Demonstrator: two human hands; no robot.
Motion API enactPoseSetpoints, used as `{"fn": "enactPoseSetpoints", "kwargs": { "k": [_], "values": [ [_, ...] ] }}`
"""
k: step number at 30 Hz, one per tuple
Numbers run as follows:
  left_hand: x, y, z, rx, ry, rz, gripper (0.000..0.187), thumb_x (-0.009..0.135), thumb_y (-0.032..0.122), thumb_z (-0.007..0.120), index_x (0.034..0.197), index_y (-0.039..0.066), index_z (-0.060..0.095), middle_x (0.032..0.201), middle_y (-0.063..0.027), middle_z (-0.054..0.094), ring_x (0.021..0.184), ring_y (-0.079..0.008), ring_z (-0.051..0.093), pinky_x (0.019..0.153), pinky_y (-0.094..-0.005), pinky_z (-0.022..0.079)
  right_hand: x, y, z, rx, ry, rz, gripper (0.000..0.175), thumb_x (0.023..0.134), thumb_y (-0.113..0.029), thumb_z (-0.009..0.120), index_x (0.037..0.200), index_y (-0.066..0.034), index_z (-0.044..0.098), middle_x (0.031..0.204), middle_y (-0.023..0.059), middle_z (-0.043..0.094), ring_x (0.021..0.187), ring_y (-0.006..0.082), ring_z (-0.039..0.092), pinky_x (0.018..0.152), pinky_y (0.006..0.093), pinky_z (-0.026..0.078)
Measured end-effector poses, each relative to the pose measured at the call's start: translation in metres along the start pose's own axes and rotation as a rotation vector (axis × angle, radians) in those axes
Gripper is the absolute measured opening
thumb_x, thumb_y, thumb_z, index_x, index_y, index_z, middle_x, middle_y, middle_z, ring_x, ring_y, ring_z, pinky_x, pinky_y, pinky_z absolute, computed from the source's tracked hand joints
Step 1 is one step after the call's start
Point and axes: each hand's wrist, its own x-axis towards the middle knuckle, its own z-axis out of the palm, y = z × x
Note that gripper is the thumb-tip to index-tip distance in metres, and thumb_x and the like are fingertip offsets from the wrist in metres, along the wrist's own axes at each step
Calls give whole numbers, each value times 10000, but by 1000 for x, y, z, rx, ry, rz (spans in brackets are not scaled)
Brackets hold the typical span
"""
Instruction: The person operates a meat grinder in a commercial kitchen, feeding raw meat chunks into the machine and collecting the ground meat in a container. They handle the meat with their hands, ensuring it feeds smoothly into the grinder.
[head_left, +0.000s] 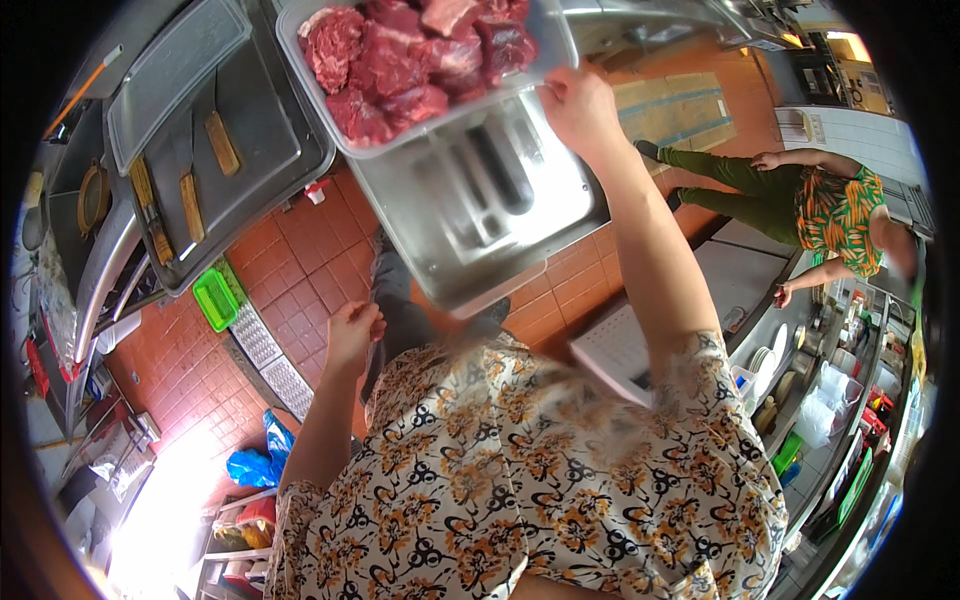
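My right hand grips the near right corner of a clear plastic tub. Chunks of raw red meat fill the tub, whose far side is cut off by the picture's top edge. Beneath and in front of it is a shiny stainless-steel surface with blurred dark reflections. My left hand hangs low beside my leg, above the floor, its fingers curled and nothing visible in them. To the left of the tub, several wooden-handled knives lie on a dark metal tray, partly under a translucent plastic lid.
A person in a patterned top stands at the right by a counter with stacked plates and shelving. A green plastic basket sits by a floor drain grate. A blue plastic bag is behind my left arm. Red tiles cover the floor.
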Motion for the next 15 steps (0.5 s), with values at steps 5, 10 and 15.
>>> {"fn": "enactPoseSetpoints", "kwargs": {
  "k": [5, 10, 15],
  "values": [
    [1, 0, -7, -65, -20, 42, 149, 956, 144, 622, 950, -4, 610, 794, -66, 631, 668, -140, 582, 601, -264, 461, 86, -12, 39, -138, -28, 112, 404, 810, -374, 720, 1000, -17, 723, 958, 200, 724, 923, 350, 703, 817, 413, 558],
    [-5, 13, -5, -85, 47, 37, 157, 964, 123, 600, 891, -14, 607, 751, -62, 610, 643, -143, 561, 579, -275, 437, 117, -8, 57, 182, -244, 441, 567, 694, -351, 846, 1115, -1, 699, 946, 123, 730, 839, 210, 698, 735, 327, 553],
    [-17, 29, 1, -66, 6, 113, 157, 969, 141, 610, 959, -16, 619, 802, -68, 626, 684, -145, 582, 618, -275, 470, 99, 10, 44, 498, -366, 318, 429, 757, -129, 810, 1153, -6, 701, 965, 65, 726, 821, 134, 661, 709, 280, 526]
  ]
}}
